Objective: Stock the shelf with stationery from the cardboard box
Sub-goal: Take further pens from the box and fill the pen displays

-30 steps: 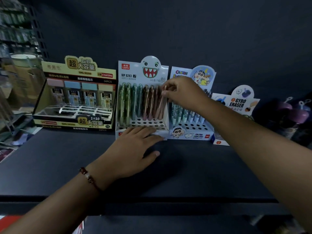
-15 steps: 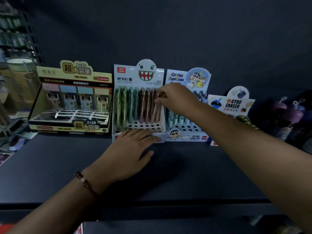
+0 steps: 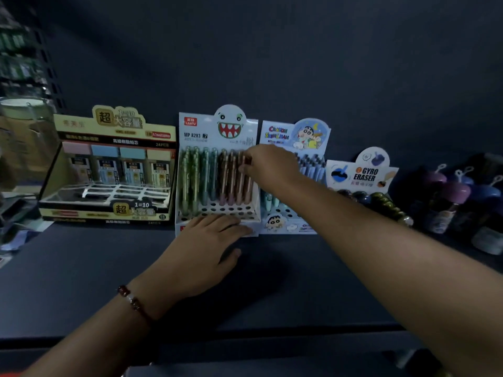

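Head view, looking down at a dark blue-grey shelf (image 3: 81, 281): at the centre stands a white cardboard pen display box with a toothy monster face on its header card (image 3: 217, 170), holding upright green, teal and pinkish-brown pens in a perforated base whose front rows of holes show unfilled. At the box's 3 o'clock side the right hand (image 3: 269, 165) reaches in from the lower right, its fingers (image 3: 245, 167) curled and pinching the top of a pinkish-brown pen (image 3: 246, 176) in the rightmost row, the pen standing nearly upright among its neighbours. At the box's 6 o'clock the left hand (image 3: 201, 251) lies palm down with straight, spread fingers, the fingertips pressing the front lip of the box and the palm resting on the shelf; a beaded bracelet of red and pale beads (image 3: 133, 302) circles that wrist. Touching the monster box at 3 o'clock is a white and blue cartoon-boy pen display (image 3: 294, 137), and farther at 3 o'clock a small "GYRO ERASER" display card with round erasers (image 3: 362, 175). At 9 o'clock, just beside the monster box, sits a yellow and black lead-refill display carton with pastel packs (image 3: 109, 164). Near the far right edge stand blurred purple-capped items (image 3: 457, 191).
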`<act>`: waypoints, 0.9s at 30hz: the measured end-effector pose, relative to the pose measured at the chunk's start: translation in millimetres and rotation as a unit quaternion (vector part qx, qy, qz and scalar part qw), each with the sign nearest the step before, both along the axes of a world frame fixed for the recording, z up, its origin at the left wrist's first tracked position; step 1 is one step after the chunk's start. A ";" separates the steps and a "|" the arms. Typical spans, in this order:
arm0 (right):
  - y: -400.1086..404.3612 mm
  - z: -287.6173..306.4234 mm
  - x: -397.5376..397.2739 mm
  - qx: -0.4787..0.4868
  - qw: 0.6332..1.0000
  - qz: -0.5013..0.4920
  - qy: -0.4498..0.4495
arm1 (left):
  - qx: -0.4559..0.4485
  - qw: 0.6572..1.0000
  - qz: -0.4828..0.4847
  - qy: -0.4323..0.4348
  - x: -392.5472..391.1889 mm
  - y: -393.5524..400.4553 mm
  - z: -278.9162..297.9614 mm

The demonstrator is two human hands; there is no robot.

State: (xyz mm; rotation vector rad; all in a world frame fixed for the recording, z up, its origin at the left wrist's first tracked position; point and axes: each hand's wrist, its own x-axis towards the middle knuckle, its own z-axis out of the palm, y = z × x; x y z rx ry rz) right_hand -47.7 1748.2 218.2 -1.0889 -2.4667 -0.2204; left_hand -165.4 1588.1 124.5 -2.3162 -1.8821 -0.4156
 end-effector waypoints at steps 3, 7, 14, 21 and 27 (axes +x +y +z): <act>-0.5 -7.1 1.1 0.021 1.000 -0.004 0.012 | 0.006 1.000 -0.001 -0.011 -1.0 0.2 0.8; -10.3 -10.4 8.1 0.018 0.999 0.028 0.036 | 0.019 1.000 -0.008 -0.013 -1.0 -0.6 1.6; -56.2 -11.6 77.0 -0.129 0.985 0.110 0.046 | 0.013 0.996 -0.040 -0.074 11.5 -14.1 2.3; -153.9 -64.9 251.5 -0.216 0.969 0.049 0.109 | -0.017 0.972 -0.166 -0.163 110.1 -68.1 -12.1; -297.5 -164.5 404.3 -0.305 0.921 -0.136 0.200 | -0.137 0.922 -0.288 -0.220 258.9 -107.2 -74.5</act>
